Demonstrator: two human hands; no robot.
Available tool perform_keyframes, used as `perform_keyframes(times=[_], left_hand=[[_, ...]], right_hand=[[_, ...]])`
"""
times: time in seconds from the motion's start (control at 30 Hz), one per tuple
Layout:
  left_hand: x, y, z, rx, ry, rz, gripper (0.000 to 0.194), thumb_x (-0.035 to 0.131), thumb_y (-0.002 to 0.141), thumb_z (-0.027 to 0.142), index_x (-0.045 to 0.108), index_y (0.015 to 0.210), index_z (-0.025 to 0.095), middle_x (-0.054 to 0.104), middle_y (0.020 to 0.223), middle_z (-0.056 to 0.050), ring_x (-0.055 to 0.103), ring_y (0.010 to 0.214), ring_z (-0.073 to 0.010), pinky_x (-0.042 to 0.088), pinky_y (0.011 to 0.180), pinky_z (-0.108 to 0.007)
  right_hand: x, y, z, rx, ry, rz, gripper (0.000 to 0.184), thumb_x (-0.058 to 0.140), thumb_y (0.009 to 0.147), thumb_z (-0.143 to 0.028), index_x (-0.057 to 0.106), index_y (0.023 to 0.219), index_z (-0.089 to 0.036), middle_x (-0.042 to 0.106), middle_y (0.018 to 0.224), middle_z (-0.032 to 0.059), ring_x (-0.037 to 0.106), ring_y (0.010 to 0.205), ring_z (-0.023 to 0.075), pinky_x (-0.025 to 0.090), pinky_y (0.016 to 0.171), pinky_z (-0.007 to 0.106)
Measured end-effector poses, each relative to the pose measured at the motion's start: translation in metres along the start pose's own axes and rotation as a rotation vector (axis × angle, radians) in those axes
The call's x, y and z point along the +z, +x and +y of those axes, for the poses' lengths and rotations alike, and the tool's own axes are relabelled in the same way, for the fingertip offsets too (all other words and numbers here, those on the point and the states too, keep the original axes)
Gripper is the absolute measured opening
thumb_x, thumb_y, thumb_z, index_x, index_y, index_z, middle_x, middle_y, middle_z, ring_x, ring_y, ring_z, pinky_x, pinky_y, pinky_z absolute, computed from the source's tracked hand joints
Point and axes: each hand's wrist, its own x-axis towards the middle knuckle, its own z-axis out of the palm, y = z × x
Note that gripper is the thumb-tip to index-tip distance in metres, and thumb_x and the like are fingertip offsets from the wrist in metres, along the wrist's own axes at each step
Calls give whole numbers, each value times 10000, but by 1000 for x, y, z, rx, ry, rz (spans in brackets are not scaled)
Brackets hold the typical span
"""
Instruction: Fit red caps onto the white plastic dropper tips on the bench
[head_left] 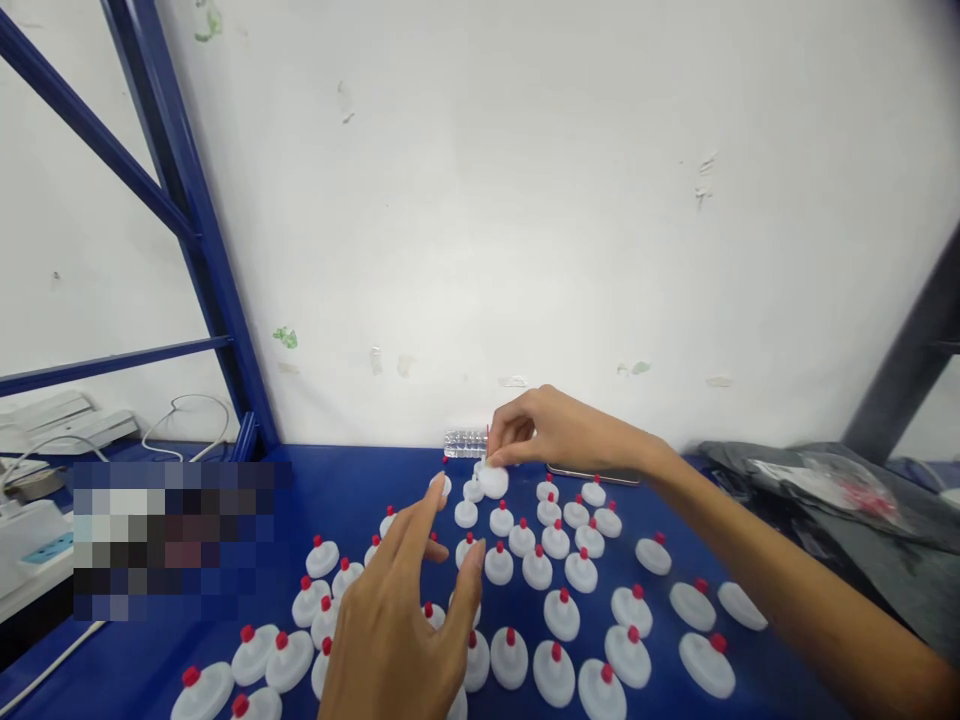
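My right hand (529, 430) reaches to the back of the blue table and pinches a white round cap (493, 483) between thumb and fingers. Just left of it, a few plain white caps (466, 514) lie close together. My left hand (401, 605) hovers open at the front, thumb and fingers apart, holding nothing that I can see. It hides part of the many white discs with red tips, such as this disc (510, 660), spread over the tabletop. One small white disc (445, 486) shows beside its index fingertip; whether they touch I cannot tell.
A silvery blister-like strip (466, 443) lies against the white wall. A flat dark-edged object (592, 474) sits partly behind my right forearm. Black plastic bags (817, 520) lie at right. White cables and a power strip (34, 550) are at left, by a blue metal frame (187, 220).
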Motion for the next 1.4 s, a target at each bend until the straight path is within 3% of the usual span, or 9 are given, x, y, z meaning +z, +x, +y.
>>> perform_keyframes(times=[0.13,0.23,0.33,0.43,0.57,0.7,0.93,1.13,1.4], left_hand=[[0,1,3,51,-104,37,395,650,941,445,640,1308,301,765,967,24,538,426,-63,497,428,-209],[-3,4,6,103,-130,84,206,673,932,398,726,1111,309,746,955,35,522,445,-50,497,458,-193],[-5,6,6,87,-130,85,206,667,937,402,714,1094,278,714,909,29,501,438,-50,477,432,-193],[-5,5,4,70,-114,79,221,642,949,429,690,1077,256,682,895,23,520,464,-59,481,429,-198],[-3,4,2,61,-81,64,246,625,954,450,673,1101,259,670,903,26,499,439,-57,484,427,-210],[-3,4,3,61,-84,50,246,613,956,442,682,1093,249,678,908,15,499,450,-64,489,437,-216],[-3,3,3,22,-44,3,273,607,955,468,691,1106,256,694,922,10,493,431,-71,488,442,-238],[0,4,2,11,-31,-6,288,597,957,489,692,1097,255,685,872,22,484,409,-73,477,435,-247],[-1,4,2,15,-31,-8,298,596,957,500,689,1107,260,683,863,30,477,407,-76,483,445,-255]], right_hand=[[5,-18,-47,-113,147,-53,211,721,914,-402,758,936,-196,780,790,22,717,704,149,505,611,226],[9,-19,-54,-117,160,-76,236,709,922,-424,760,940,-195,767,754,14,691,648,133,472,556,212],[11,-11,-34,-72,178,-96,310,627,971,-472,757,1048,-202,785,842,30,688,670,135,475,565,217],[19,3,5,132,-154,46,311,521,1030,-397,762,1104,-215,794,917,47,695,731,152,471,649,249],[38,18,66,320,-314,32,123,742,835,-177,804,938,-151,790,878,111,712,836,247,451,681,290],[49,22,103,304,-264,-95,299,842,753,-214,796,1048,-200,802,906,34,726,842,203,461,670,240],[52,21,101,242,-249,-140,149,721,872,-206,800,997,-197,795,906,28,715,833,177,461,697,232],[47,20,104,239,-277,-145,101,707,825,-129,784,860,-184,791,862,35,704,800,179,438,661,236],[43,18,112,288,-282,-143,145,809,766,-222,780,906,-199,789,848,45,713,822,217,441,670,260]])
